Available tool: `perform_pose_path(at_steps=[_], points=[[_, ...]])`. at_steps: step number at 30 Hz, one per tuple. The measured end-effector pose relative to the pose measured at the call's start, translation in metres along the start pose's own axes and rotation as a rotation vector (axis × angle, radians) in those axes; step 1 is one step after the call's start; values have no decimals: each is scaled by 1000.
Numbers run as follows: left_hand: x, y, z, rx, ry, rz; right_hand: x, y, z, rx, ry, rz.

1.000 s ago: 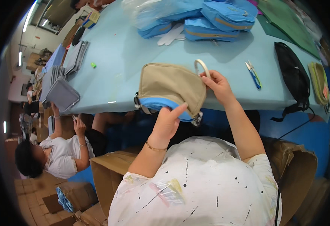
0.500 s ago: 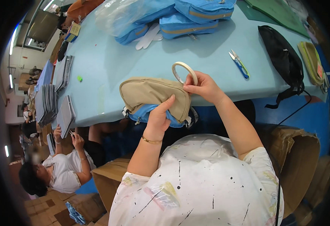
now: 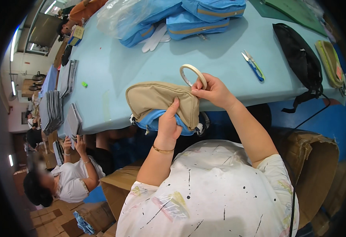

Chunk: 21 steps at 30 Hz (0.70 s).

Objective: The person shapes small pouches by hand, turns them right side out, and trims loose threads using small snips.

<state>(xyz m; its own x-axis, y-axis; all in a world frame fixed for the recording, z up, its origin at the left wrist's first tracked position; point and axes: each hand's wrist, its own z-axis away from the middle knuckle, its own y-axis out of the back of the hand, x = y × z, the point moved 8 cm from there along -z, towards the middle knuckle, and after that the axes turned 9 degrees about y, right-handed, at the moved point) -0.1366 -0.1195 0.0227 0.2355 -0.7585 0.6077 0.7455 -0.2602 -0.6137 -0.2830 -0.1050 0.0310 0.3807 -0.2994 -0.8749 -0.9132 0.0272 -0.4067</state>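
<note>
left hand [image 3: 168, 125] still grips the tan pouch [image 3: 161, 98] at the tabletop's [image 3: 109, 79] near edge; right hand [image 3: 212, 91], pinching the tape ring [image 3: 193, 73], has shifted slightly lower.

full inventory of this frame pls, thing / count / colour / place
pouch: 1, tan with blue underside, table's near edge, in both hands
tape roll: 1, cream, at right hand's fingertips, above pouch
snips: 1, blue handles, table right of centre
black bag: 1, black, right side, strap hanging off edge
blue bags: pile, count unclear, blue with tan bands, far side
plastic bag: 1, clear, far left of the pile
olive pouch: 1, far right edge
grey stacks: several, left end
table: 1, light blue
cardboard boxes: brown, floor
seated co-worker: 1, white shirt, lower left
left hand: grips pouch's underside
right hand: pinches pouch's end, touching tape roll
</note>
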Motion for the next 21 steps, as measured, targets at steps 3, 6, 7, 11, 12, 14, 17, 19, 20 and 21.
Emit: perform_pose_path(at_steps=[3, 6, 7, 11, 12, 14, 17, 19, 20, 21], points=[[5, -5, 8, 66, -32, -120, 1, -1, 2, -8, -12, 0], [10, -11, 3, 32, -133, -265, -1, -1, 1, -22, 8, 43], [10, -12, 2, 33, -135, -266, -1, -1, 1, -24, 8, 42], [12, -12, 1, 57, -153, -282, -2, 0, 2, -13, 6, 38], [14, -11, 1, 55, -166, -289, -1, -1, 2, -15, 5, 34], [14, -10, 4, 69, -171, -277, 0, -1, 2, -10, -1, 29], [13, -11, 6, 67, -179, -252, -1, -2, 3, -4, -10, 35], [11, -11, 6, 53, -179, -235, -1, -2, 3, -2, -16, 44], [11, -11, 6, 49, -181, -228, -2, -2, 3, -3, -13, 44], [11, -11, 5, 45, -183, -220, -3, -2, 3, -3, -9, 46]])
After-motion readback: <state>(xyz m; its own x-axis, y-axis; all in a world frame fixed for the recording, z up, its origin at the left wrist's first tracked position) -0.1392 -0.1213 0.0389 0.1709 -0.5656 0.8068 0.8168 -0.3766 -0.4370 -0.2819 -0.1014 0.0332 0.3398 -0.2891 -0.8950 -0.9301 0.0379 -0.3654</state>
